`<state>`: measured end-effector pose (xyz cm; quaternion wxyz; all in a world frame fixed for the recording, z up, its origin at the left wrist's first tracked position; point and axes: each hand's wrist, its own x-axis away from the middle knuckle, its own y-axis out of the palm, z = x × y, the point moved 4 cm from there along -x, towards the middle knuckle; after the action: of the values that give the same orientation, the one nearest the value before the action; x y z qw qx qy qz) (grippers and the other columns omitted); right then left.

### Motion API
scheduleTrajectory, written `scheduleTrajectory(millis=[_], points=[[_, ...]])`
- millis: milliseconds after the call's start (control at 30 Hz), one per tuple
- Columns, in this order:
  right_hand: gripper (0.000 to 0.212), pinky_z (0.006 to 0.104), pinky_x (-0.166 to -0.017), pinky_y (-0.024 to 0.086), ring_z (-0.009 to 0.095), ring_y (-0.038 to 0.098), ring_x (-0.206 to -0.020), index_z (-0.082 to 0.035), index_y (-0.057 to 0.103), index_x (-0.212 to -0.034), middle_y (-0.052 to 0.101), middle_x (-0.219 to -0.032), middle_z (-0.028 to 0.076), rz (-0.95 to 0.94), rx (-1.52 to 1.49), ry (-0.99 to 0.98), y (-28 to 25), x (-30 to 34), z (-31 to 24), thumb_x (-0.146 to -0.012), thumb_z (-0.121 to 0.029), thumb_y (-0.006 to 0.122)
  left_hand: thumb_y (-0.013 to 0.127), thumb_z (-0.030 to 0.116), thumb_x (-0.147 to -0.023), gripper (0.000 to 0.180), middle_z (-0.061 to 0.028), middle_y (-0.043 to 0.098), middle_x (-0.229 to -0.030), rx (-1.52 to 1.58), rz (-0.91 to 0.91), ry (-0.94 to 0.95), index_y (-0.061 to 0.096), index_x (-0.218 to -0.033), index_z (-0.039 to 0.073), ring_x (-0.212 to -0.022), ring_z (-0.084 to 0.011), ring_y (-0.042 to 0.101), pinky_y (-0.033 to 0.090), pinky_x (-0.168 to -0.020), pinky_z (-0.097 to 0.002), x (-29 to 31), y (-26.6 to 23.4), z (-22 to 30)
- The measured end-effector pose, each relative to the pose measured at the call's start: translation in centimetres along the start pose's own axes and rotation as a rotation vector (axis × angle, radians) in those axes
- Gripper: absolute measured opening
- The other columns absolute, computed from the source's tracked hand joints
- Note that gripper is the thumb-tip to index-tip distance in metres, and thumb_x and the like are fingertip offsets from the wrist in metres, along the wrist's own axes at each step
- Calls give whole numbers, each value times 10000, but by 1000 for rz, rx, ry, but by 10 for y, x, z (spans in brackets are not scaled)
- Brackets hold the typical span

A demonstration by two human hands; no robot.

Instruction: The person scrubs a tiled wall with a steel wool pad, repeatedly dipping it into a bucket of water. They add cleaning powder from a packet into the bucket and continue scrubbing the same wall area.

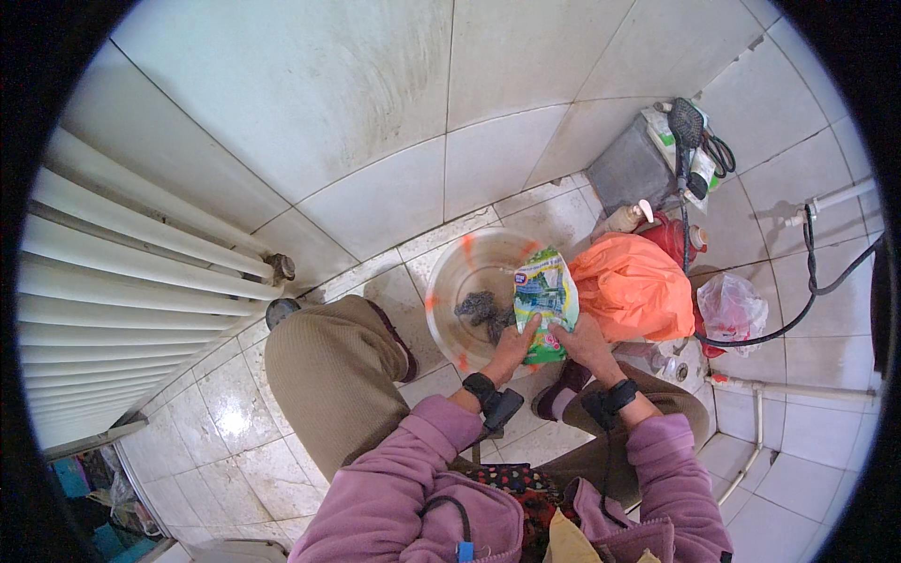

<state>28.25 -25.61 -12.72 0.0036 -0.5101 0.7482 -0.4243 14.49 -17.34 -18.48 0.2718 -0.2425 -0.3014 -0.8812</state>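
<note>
Both my hands grip a green and white printed packet [546, 293] by its lower end, thumbs on its front. My left hand [513, 347] closes on its left side and my right hand [586, 341] on its right. The packet is tilted over the right part of a pale round basin [441, 314] with orange marks on its rim. Inside the basin lies a dark grey, crumpled wet-looking clump [481, 308]. Whether the packet is opened, I cannot tell. An orange plastic bag [633, 286] sits just right of the packet.
Behind the orange bag stand a pump bottle [627, 218] and a red container [671, 239]. A grey bin [633, 169] with a shower head [687, 122] on it fills the corner. A black hose [812, 272] and a clear bag [732, 310] are right. A white radiator [141, 281] lines the left wall.
</note>
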Motion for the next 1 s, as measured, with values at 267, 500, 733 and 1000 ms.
scheduleTrajectory(millis=[267, 500, 733, 1000], points=[[337, 340, -701, 517, 155, 622, -770, 18, 599, -1127, 673, -917, 65, -120, -215, -174, 0, 3, -15, -923, -251, 592, 686, 300, -884, 370, -58, 677, -1060, 293, -192, -87, 626, -1158, 59, -892, -163, 665, 564, -757, -305, -6, -8, -4], [353, 306, -757, 509, 126, 614, -861, -4, 599, -1160, 664, -984, 54, -150, -265, -18, 0, 7, -13, -932, -274, 599, 694, 198, -870, 350, -72, 670, -1111, 339, -165, -81, 613, -1177, 50, -930, -185, 669, 569, -778, -328, -9, -8, -7], [346, 293, -790, 509, 127, 620, -889, -13, 609, -1160, 664, -1029, 43, -120, -522, 133, 8, 1, 4, -896, -231, 661, 676, 213, -889, 353, -67, 668, -1116, 232, -214, -26, 607, -1190, 42, -952, -174, 658, 545, -830, -323, -6, -6, 1], [348, 301, -771, 520, 147, 640, -870, 11, 609, -1151, 675, -1042, 60, -33, -353, 122, 4, -1, 3, -875, -192, 670, 616, 260, -934, 371, -69, 649, -1133, 315, -85, 27, 567, -1217, 25, -945, -177, 650, 540, -824, -325, -7, 1, -1]])
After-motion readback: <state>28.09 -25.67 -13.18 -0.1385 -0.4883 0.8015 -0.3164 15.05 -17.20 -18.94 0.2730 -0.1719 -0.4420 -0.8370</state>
